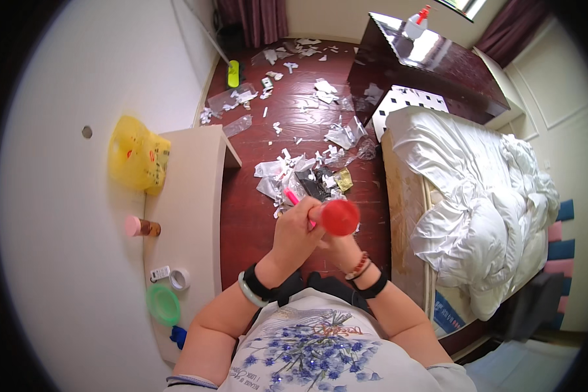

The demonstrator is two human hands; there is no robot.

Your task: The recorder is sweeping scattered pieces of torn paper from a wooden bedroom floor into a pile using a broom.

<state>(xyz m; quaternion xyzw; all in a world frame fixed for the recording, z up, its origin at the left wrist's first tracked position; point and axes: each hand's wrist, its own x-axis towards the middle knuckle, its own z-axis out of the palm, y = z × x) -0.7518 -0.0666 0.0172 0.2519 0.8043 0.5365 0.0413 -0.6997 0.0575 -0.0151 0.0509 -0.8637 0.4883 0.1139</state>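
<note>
My left hand (296, 225) is closed around a bright pink rod (291, 196), which shows on both sides of the fist. Right beside that fist is a red round-ended object (340, 217), its flat end towards me; the rest of it is hidden. My right hand (339, 247) is closed just under the red end, against the left hand, with its fingers largely covered. Beyond both hands, a heap of paper scraps and plastic film (286, 169) lies on the dark red wood floor (245, 210). Within the heap are a black piece (311, 183) and a yellow wrapper (343, 180).
Left is a pale desk (191, 196) with a yellow plastic package (137, 154), a pink-capped jar (142, 227), a tape roll (180, 279) and a green bowl (163, 305). Right stands a bed with rumpled white bedding (480, 206). A lime-green broom head (233, 73) leans far left.
</note>
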